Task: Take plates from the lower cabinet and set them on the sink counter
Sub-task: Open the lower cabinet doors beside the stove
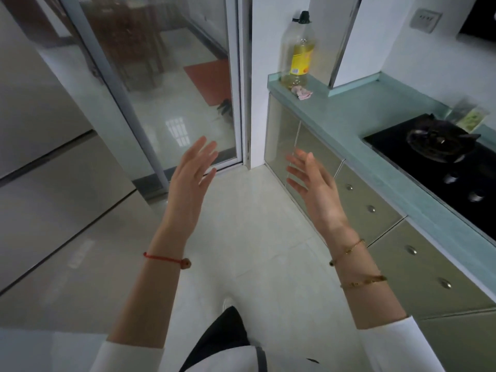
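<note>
At the bottom of the view, white sleeves and a dark trouser leg stand over pale floor tile. Just ahead, both forearms reach fwd at about waist height: left hand (192, 178) w/ a red string bracelet (163, 258) at the wrist, right hand (312, 183) w/ two thin gold bracelets (349, 249). Both hands are empty, fingers spread and loose, palms turned toward each other, touching nothing.

To the right runs the lower cabinet (284, 138) front, glass-look doors at the far end, knobbed drawers (371, 208) nearer. All look closed. No plates visible anywhere; presumably they sit behind those doors, but the panels are too reflective to tell. Above runs a pale green counter (349, 122) w/ a black gas hob (440, 146) set into it. No sink in view either, so the sink counter is prob. off-frame.

Farther back, an oil bottle (298, 49) stands at the counter's far end, a crumpled pink scrap (303, 93) just beside it. Left of that, a sliding glass door (161, 84) opens onto another room w/ a red mat (210, 80).

Judgement: task hasn't started, door still needs opening. Risks from here: the cabinet sits low, so crouching is needed, and a swinging door could catch a knee; lifting a stack of plates one-handed or at a tilt could let them slide and chip; the carry passes the hob, where a rim could clip the pan support.
</note>
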### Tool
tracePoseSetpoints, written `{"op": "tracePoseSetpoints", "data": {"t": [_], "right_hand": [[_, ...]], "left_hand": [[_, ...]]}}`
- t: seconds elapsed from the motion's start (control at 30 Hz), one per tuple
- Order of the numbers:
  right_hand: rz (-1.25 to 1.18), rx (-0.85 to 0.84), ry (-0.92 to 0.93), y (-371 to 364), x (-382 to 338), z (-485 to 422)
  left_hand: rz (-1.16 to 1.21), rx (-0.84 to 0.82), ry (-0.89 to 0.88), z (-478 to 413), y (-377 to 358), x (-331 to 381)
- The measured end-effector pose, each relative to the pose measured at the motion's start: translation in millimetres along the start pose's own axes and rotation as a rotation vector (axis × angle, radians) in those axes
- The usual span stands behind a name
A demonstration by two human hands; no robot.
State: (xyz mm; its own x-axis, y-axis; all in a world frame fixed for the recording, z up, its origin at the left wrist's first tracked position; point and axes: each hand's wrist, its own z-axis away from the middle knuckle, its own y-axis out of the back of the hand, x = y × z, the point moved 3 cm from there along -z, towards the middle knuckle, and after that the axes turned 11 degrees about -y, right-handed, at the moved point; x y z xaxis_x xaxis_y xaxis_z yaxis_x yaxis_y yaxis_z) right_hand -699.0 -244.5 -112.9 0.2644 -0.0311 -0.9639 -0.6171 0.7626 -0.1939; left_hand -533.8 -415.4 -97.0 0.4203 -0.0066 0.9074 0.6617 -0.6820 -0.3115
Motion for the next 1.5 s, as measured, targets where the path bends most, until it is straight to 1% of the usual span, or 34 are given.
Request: {"op": "tracePoseSetpoints", "data": {"t": [0.13, 0.23, 0.43, 0.57, 0.67, 0.77, 0.97, 1.17, 1.33, 1.5], "right_hand": [[0.001, 0.000, -0.013, -1.9, 1.7, -49.7], [-0.009, 0.017, -0.023, -5.0, 1.6, -96.2], [-0.027, 0.066, -0.008, -20.4, -14.5, -199.9], [-0.044, 0.100, 0.011, -32.6, -28.4, -267.0], [-0.059, 0.126, 0.014, -38.4, -34.2, -310.2], [-0.067, 0.141, 0.004, -41.9, -37.4, -343.6], [-0.077, 0.174, -0.023, -46.0, -40.6, -410.8], [-0.080, 0.185, -0.010, -45.8, -51.9, -490.1], [-0.080, 0.183, 0.004, -38.3, -68.4, -561.6], [-0.109, 0.228, -0.011, -27.6, -79.8, -614.7]], "left_hand": [[-0.009, 0.020, 0.035, -45.4, 1.5, -23.9], [-0.017, 0.005, 0.042, -89.1, 1.8, -43.6], [0.015, -0.005, 0.083, -197.3, 1.4, -74.0], [0.025, -0.035, 0.107, -271.3, 0.6, -91.0], [-0.001, -0.118, 0.118, -320.8, 0.9, -109.4], [0.001, -0.173, 0.158, -359.7, 1.8, -126.8], [0.105, -0.155, 0.217, -423.5, 6.1, -158.4], [0.050, -0.158, 0.183, -495.3, -1.7, -183.8], [0.034, -0.147, 0.199, -565.7, -17.3, -207.7], [0.027, -0.185, 0.227, -623.3, -33.8, -233.9]]}}
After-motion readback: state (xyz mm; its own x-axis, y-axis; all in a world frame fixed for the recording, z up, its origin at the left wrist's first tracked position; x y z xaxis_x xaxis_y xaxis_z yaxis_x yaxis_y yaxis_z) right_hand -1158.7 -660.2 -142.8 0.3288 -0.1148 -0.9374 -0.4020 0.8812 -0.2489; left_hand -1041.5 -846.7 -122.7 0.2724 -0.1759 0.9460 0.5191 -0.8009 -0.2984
